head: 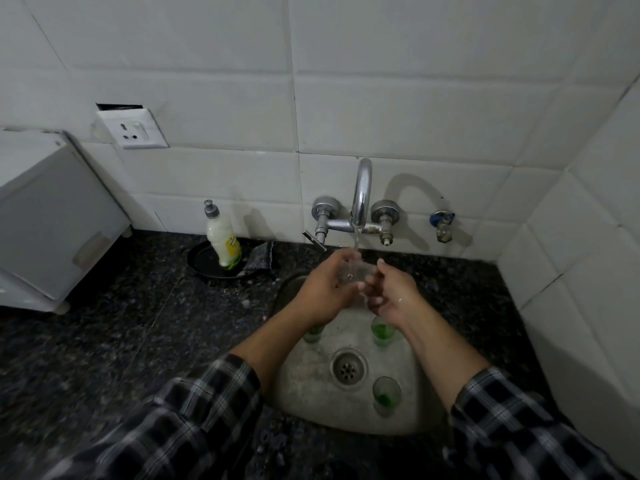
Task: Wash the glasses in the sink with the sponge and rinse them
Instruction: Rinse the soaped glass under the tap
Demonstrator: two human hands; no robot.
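Note:
Water runs from the chrome tap [361, 195] onto a small clear glass [353, 271] held above the sink [311, 386]. My left hand [325, 289] grips the glass from the left. My right hand [388, 292] touches the glass's right side with its fingers bent. Three small glasses with green residue stand in the basin: one half hidden under my left wrist [313, 332], one below my right hand [382, 330], one near the front right [386, 394]. No sponge is clearly visible.
A dish soap bottle [223, 237] stands on a black plate [204, 263] with a dark cloth [259, 256] on the dark granite counter [121, 323]. A white appliance [52, 220] sits at the left. Tiled walls close in behind and at the right.

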